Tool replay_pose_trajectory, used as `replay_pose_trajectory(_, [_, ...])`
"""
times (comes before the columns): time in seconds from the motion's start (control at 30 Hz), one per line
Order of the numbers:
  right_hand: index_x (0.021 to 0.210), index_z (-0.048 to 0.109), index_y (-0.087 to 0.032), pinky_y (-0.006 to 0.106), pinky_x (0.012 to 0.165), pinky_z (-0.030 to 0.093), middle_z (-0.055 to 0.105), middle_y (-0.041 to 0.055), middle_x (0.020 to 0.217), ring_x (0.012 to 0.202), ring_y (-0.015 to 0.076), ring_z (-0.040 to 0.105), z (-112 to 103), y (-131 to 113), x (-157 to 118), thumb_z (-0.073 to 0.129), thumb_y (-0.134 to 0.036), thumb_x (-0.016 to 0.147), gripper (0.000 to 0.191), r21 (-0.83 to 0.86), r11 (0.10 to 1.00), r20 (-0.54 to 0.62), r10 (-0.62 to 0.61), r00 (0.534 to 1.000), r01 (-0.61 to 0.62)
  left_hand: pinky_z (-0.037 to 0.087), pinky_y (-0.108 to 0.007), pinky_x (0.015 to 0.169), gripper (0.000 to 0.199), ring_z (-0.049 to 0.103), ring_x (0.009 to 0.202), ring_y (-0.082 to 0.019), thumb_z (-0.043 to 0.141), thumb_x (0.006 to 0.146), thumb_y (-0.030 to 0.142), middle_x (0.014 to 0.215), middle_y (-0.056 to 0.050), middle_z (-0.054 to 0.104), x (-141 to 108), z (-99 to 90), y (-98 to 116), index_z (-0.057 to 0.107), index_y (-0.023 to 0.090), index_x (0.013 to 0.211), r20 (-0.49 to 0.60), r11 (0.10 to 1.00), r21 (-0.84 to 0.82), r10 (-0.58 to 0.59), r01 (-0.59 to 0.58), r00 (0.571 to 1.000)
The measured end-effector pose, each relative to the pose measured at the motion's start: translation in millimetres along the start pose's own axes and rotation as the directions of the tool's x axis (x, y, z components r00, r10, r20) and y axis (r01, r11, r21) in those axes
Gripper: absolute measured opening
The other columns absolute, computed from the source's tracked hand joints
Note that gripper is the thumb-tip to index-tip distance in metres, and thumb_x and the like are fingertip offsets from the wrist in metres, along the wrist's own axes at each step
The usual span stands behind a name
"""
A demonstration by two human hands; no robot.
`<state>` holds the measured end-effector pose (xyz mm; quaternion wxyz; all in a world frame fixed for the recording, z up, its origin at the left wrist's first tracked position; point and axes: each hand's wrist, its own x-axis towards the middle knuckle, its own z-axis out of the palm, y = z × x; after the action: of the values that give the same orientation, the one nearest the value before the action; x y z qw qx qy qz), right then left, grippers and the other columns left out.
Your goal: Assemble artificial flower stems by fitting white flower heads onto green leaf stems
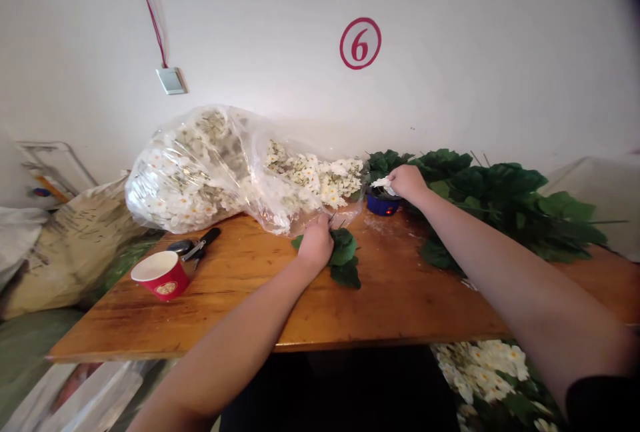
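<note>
Right hand point(407, 183) has its fingers pinched on a white flower piece point(383, 185), directly over the small blue pot point(383, 205); using the pot as reference for everything here. Left hand point(316, 242) is front-left of the pot, fingers down on a cluster of green artificial leaves point(345, 255); cannot tell if it's clamped or just resting. Hands are apart, pot and leaf cluster between them. Pot and leaf cluster both sit on the wooden table point(400, 299). Clear plastic bag point(190, 172) of white artificial flowers lies left of the pot, its flower-filled end reaching near it. Further left and forward of the pot: black-handled scissors point(203, 243) just beside a red paper cup point(161, 275). Big heap of green leafy stems point(500, 209) right of the pot, touching distance or nearly. More white flowers point(485, 369) front-right, below table level. Red circled 6 point(360, 43) on the wall behind the pot.
</note>
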<state>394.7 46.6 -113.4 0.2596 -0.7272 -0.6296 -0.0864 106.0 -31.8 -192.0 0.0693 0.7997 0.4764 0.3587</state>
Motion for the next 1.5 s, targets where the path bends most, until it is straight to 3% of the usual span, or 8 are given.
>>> replay_pose_trajectory(0.23, [0.091,0.078,-0.01,0.026,0.083,0.049,0.075,0.0131,0.093,0.094,0.0235,0.068,-12.8,7.0,0.5,0.057,-0.006,0.067,0.032,0.076,0.997,-0.118,0.014,0.993,-0.005,0.045,-0.032,0.069,0.023,0.064,0.072,-0.024,0.037,0.092,0.017,0.078,-0.012,0.066,-3.0,-0.1,0.6,0.052,0.014,0.108,-0.005,0.995,-0.091,-0.04,0.039,0.999])
replay_pose_trajectory(0.5, [0.085,0.078,-0.011,0.027,0.075,0.05,0.075,0.0126,0.086,0.084,0.0228,0.069,-14.9,6.8,-7.7,0.059,-0.009,0.065,0.028,0.177,0.979,-0.073,0.114,0.991,-0.099,0.047,-0.033,0.074,0.02,0.066,0.083,-0.024,0.039,0.094,0.026,0.087,-0.013,0.068,-3.4,1.4,-0.1,0.054,0.015,0.103,0.03,0.998,-0.058,0.008,-0.007,1.0])
replay_pose_trajectory(0.63, [0.082,0.078,-0.012,0.028,0.073,0.051,0.075,0.0113,0.083,0.082,0.024,0.069,-19.9,1.2,-13.7,0.063,-0.012,0.062,0.025,0.348,0.925,-0.137,0.213,0.967,-0.154,0.047,-0.033,0.076,0.017,0.065,0.086,-0.024,0.042,0.092,0.024,0.092,-0.012,0.068,-3.2,2.1,-1.5,0.054,0.017,0.101,0.066,0.999,-0.035,0.009,-0.006,0.998])
replay_pose_trajectory(0.73, [0.082,0.077,-0.013,0.028,0.065,0.052,0.074,0.0092,0.077,0.074,0.0225,0.068,-18.6,-12.8,-30.2,0.066,-0.012,0.057,0.027,0.658,0.732,-0.119,0.333,0.935,-0.177,0.046,-0.032,0.073,0.013,0.064,0.083,-0.023,0.044,0.09,0.021,0.088,-0.01,0.068,-4.0,0.7,0.2,0.054,0.017,0.097,0.092,1.0,-0.005,0.016,-0.015,0.996])
replay_pose_trajectory(0.87, [0.076,0.074,-0.013,0.026,0.058,0.051,0.071,0.0054,0.068,0.06,0.0168,0.064,-4.0,-35.1,-70.8,0.068,-0.01,0.051,0.026,0.912,0.35,0.096,0.319,0.943,-0.212,0.044,-0.031,0.067,0.009,0.062,0.076,-0.022,0.045,0.088,0.022,0.079,-0.007,0.065,-4.8,-0.4,2.1,0.054,0.019,0.089,0.117,0.999,0.031,0.034,-0.037,0.993])
replay_pose_trajectory(0.97, [0.072,0.073,-0.014,0.026,0.057,0.05,0.069,0.003,0.065,0.057,0.0139,0.061,8.7,-44.5,-99.3,0.068,-0.013,0.049,0.023,0.93,0.269,0.192,0.233,0.953,-0.253,0.042,-0.03,0.066,0.009,0.061,0.074,-0.021,0.045,0.087,0.022,0.077,-0.006,0.064,-4.8,0.3,1.7,0.054,0.02,0.085,0.126,0.998,0.029,0.057,-0.062,0.99])
replay_pose_trajectory(1.17, [0.074,0.073,-0.014,0.026,0.062,0.049,0.07,0.0031,0.068,0.061,0.014,0.061,18.6,-51.8,-115.3,0.065,-0.014,0.052,0.023,0.923,0.277,0.235,0.144,0.961,-0.267,0.04,-0.028,0.064,0.01,0.058,0.07,-0.018,0.047,0.087,0.025,0.074,-0.003,0.062,-4.6,2.3,1.1,0.055,0.02,0.084,0.138,0.996,0.025,0.086,-0.09,0.987])
replay_pose_trajectory(1.5, [0.08,0.073,-0.013,0.025,0.054,0.046,0.069,0.0047,0.069,0.056,0.0129,0.058,27.7,-43.2,-109.7,0.066,-0.015,0.057,0.024,0.878,0.365,0.249,0.207,0.946,-0.31,0.035,-0.027,0.06,0.007,0.051,0.063,-0.016,0.049,0.082,0.019,0.065,0.0,0.053,-3.3,5.3,0.5,0.05,0.02,0.075,0.137,0.993,-0.008,0.115,-0.115,0.984])
